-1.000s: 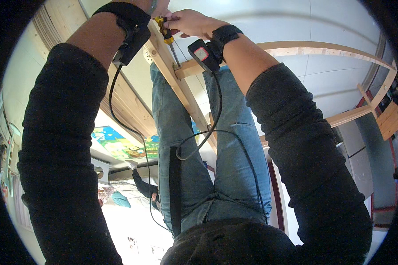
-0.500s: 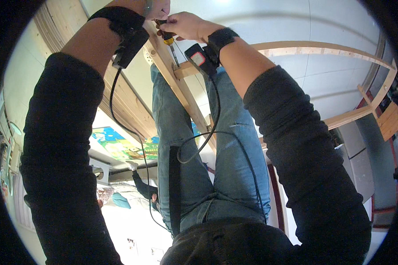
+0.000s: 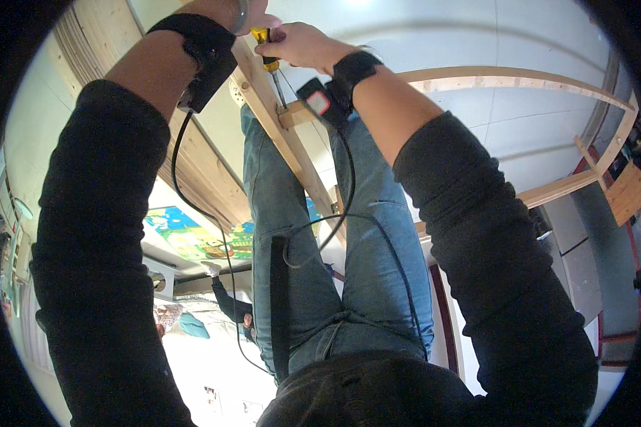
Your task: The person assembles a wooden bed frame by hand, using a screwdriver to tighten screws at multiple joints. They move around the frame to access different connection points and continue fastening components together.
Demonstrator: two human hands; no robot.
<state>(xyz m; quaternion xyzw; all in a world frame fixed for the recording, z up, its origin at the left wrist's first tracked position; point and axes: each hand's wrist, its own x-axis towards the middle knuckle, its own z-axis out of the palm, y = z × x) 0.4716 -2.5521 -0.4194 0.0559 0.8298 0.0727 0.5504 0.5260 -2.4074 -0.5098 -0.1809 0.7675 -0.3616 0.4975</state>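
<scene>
My right hand [image 3: 300, 44] is closed around the yellow and black handle of a screwdriver [image 3: 267, 62]. Its metal shaft points down to a joint where a short wooden crosspiece [image 3: 299, 114] meets a long pale wooden rail [image 3: 285, 146]. The upper edge of the picture cuts off most of my left hand [image 3: 251, 17]; its fingertips are close to the butt of the handle, and whether they touch it or how they are bent is hidden. Both wrists carry black strapped-on devices with black cables.
More wooden slats [image 3: 206, 174] lie to the left of my legs. A curved wooden frame [image 3: 513, 75] spans the right side. A loose black cable [image 3: 388, 231] loops over my jeans. Beyond a colourful mat [image 3: 206, 235], another person's dark sleeve [image 3: 228, 302] shows at lower left.
My left hand has shifted slightly left and up, uncovering the yellow butt of the screwdriver. My right hand keeps its grip, and the shaft stays at the joint.
</scene>
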